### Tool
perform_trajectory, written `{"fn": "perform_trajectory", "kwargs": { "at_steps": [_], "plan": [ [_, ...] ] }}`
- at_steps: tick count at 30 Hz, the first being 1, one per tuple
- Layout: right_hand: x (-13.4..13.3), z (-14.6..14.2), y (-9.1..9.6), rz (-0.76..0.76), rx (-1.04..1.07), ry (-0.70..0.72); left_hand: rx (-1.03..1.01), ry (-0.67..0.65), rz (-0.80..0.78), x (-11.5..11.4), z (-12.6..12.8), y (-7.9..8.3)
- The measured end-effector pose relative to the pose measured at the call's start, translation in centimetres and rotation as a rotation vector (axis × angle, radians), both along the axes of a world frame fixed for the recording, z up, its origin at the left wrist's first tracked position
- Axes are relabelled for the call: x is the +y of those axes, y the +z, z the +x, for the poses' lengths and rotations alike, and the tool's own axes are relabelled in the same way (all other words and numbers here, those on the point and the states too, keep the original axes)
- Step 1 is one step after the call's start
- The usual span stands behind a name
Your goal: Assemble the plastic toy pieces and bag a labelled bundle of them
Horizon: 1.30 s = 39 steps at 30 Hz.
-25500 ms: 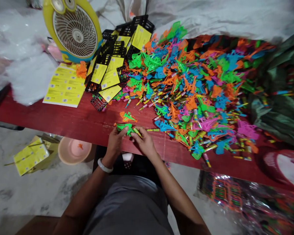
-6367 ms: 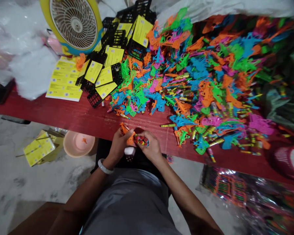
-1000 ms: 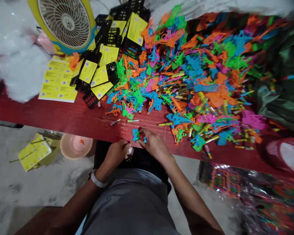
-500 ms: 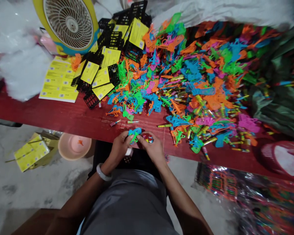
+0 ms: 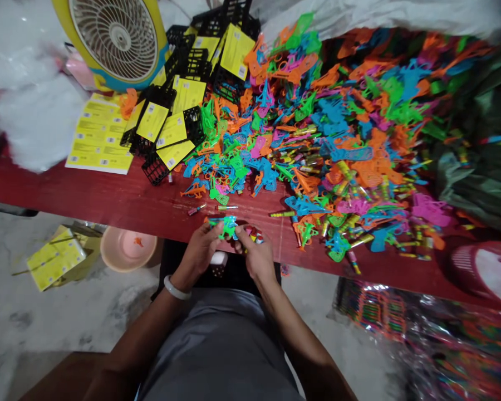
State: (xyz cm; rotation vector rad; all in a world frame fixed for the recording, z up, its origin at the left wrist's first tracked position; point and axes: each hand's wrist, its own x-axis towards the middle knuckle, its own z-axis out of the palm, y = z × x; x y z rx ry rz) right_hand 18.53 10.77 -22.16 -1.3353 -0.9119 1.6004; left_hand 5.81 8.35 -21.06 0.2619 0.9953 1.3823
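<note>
Both my hands meet at the near edge of the red table (image 5: 108, 195). My left hand (image 5: 200, 250), with a pale bangle at the wrist, pinches a small green and blue plastic toy piece (image 5: 224, 227). My right hand (image 5: 254, 257) is closed against the same piece and also grips a small bundle of coloured sticks (image 5: 254, 234). Just beyond my hands lies a big heap of neon plastic toy parts (image 5: 325, 128) in orange, blue, green and pink.
Black mesh baskets with yellow cards (image 5: 179, 111) and a sheet of yellow labels (image 5: 100, 139) lie at the left, below a yellow fan (image 5: 112, 42). A pink bowl (image 5: 127, 250) sits on the floor. A red basket (image 5: 484, 273) stands at the right, with bagged toys (image 5: 401, 328) below.
My left hand has come up from the table edge and joined my right hand on the small toy piece. The piece now shows green where blue showed before.
</note>
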Motion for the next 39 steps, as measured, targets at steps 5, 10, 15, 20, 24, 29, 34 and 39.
{"fn": "perform_trajectory", "kwargs": {
  "at_steps": [5, 10, 15, 20, 24, 29, 34, 39],
  "plan": [
    [0.6, 1.3, 0.2, 0.106, -0.152, 0.304, 0.132, 0.131, 0.005, -0.2, 0.2, 0.2],
    [2.0, 2.7, 0.3, 0.315, -0.260, 0.318, 0.278, 0.031, 0.018, -0.4, -0.5, 0.8],
    [2.4, 2.5, 0.2, 0.466, -0.374, 0.301, 0.288, 0.009, 0.021, -0.6, -0.3, 0.8],
    [2.3, 2.4, -0.1, 0.519, -0.406, 0.294, 0.287, -0.022, 0.021, -0.5, -0.3, 0.9],
    [2.1, 2.4, -0.3, 0.569, -0.423, 0.301, 0.308, -0.007, 0.019, -0.3, 0.0, 1.0],
    [1.6, 2.2, -1.0, 0.660, -0.445, 0.284, 0.368, 0.034, 0.021, -0.3, 0.3, 0.6],
    [0.7, 2.0, -1.5, 0.709, -0.450, 0.338, 0.450, -0.026, -0.031, 0.0, -0.2, 0.5],
    [1.7, 3.6, -0.1, 0.735, -0.493, 0.313, 0.559, -0.146, 0.034, 0.8, 0.0, 1.4]
  ]
}}
